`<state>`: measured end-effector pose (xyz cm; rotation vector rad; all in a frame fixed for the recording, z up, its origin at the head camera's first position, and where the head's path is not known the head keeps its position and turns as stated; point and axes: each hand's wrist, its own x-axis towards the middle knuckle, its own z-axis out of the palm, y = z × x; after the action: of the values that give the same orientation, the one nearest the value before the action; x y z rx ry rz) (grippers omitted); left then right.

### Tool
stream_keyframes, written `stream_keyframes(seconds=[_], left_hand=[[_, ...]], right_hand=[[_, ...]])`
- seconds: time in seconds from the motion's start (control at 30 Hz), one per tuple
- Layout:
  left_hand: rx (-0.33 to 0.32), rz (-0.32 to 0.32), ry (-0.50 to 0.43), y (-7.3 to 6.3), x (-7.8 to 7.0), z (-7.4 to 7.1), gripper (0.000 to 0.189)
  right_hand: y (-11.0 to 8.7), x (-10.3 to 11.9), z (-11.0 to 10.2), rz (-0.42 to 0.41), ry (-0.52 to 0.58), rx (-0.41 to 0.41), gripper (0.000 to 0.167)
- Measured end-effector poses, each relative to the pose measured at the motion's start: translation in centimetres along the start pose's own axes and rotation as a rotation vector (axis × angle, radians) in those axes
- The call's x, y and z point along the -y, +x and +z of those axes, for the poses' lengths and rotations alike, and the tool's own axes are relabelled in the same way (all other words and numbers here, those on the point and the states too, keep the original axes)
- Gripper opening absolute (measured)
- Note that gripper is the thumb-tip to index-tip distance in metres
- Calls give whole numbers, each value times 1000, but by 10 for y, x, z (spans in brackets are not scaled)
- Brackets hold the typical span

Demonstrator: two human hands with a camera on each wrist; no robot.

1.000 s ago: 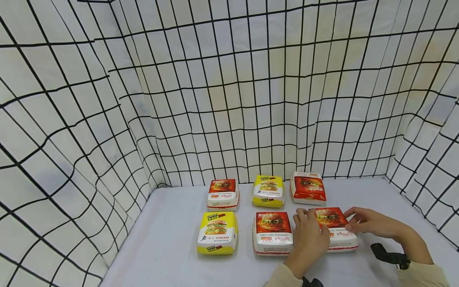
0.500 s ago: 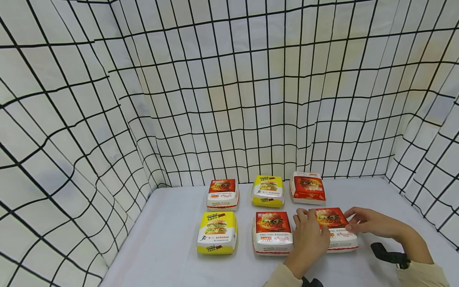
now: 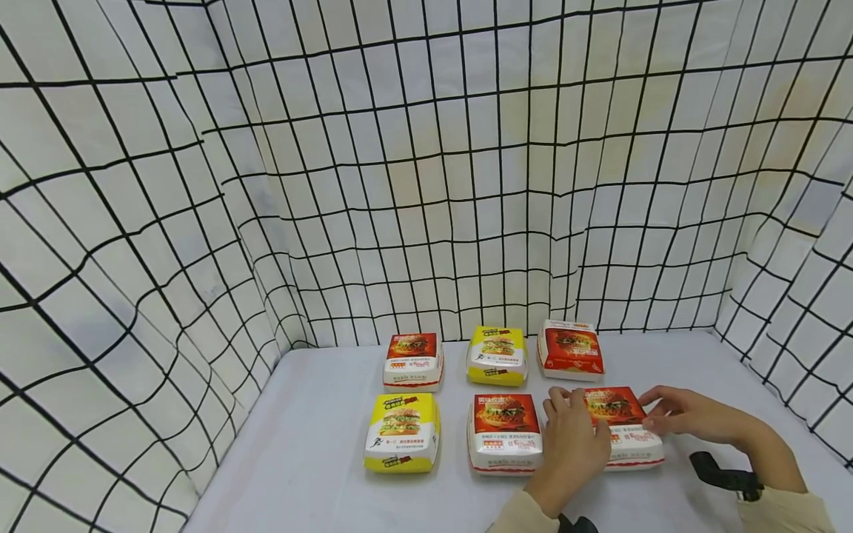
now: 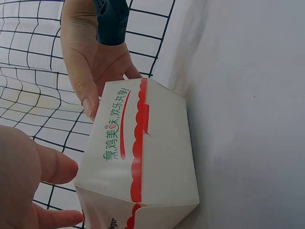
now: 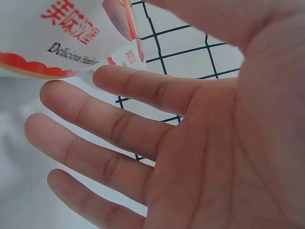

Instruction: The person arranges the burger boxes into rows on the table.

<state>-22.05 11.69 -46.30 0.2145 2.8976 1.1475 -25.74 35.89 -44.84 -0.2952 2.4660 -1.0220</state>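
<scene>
A red-and-white burger box (image 3: 623, 407) lies at the front right of the table in the head view. My left hand (image 3: 574, 437) is at its left side, fingers over the left edge. At its right side is my right hand (image 3: 696, 418), thumb and fingertips by the upper right corner. The left wrist view shows the box's white front (image 4: 114, 138) with red scalloped trim, left fingertips (image 4: 62, 167) right at its edge and the right hand beyond. In the right wrist view the right fingers (image 5: 128, 126) are spread and nearly straight, below the box.
Left of the hands stands another red-and-white burger box (image 3: 505, 433), then a yellow one (image 3: 402, 433). A back row holds a red-and-white box (image 3: 413, 363), a yellow box (image 3: 497, 355) and a red box (image 3: 571, 349). Grid-patterned cloth walls (image 3: 426, 178) enclose the white table (image 3: 300, 444).
</scene>
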Motion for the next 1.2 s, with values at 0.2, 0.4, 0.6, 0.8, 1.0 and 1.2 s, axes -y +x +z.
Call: stream_keyframes(seconds=[0.2,0.4,0.6,0.8,1.0,1.2], left_hand=[[-22,27,26,-3,-3,-8,55],[-90,67,-67,-5,-7,-26,55],[-162,98,-211,-2,-6,-47,45],[-180,97,-277,5,-4,-67,43],[-199,168,-268,22,-2,-95,36],[-175,221,-220,44,-4,-123,31]], right_hand=[[-3,-2,-4,-18,-17,-31,55],[-5,2,-7,-63,-38,-149,50],[-5,4,-5,-100,-65,-248,50],[-5,9,-3,-124,-71,-313,50],[-5,19,0,-144,-111,-445,53],[-6,35,-4,-189,-126,-495,53]])
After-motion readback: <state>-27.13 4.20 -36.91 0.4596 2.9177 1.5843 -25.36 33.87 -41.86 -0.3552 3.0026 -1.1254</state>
